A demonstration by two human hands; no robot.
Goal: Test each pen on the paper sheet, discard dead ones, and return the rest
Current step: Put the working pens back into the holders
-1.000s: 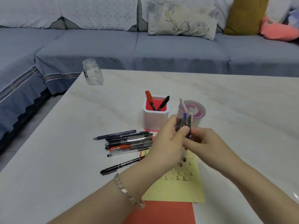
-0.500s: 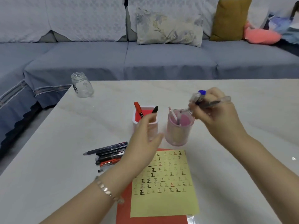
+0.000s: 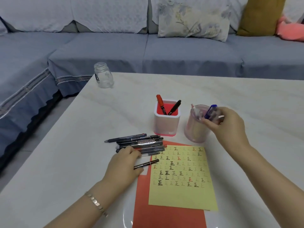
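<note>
A yellow paper sheet (image 3: 182, 176) covered in test marks lies on a red sheet (image 3: 166, 218). Several pens (image 3: 139, 143) lie in a pile to its left. My left hand (image 3: 126, 162) rests on the near side of that pile, fingers curled over a pen, and a black pen (image 3: 146, 164) lies just under it. My right hand (image 3: 225, 125) holds a few pens, one with a blue cap (image 3: 210, 111), at the mouth of the round pink cup (image 3: 195, 127). A square pink-and-white holder (image 3: 167, 125) has a red and a black marker in it.
An empty glass jar (image 3: 104, 75) stands near the table's far left corner. A blue sofa with cushions runs behind the white marble table (image 3: 65, 158). The table's left edge drops to the floor.
My right hand has lowered its pens to the pink cup's mouth. My left hand has moved down and left from the square holder onto the pen pile. The view has tilted down.
</note>
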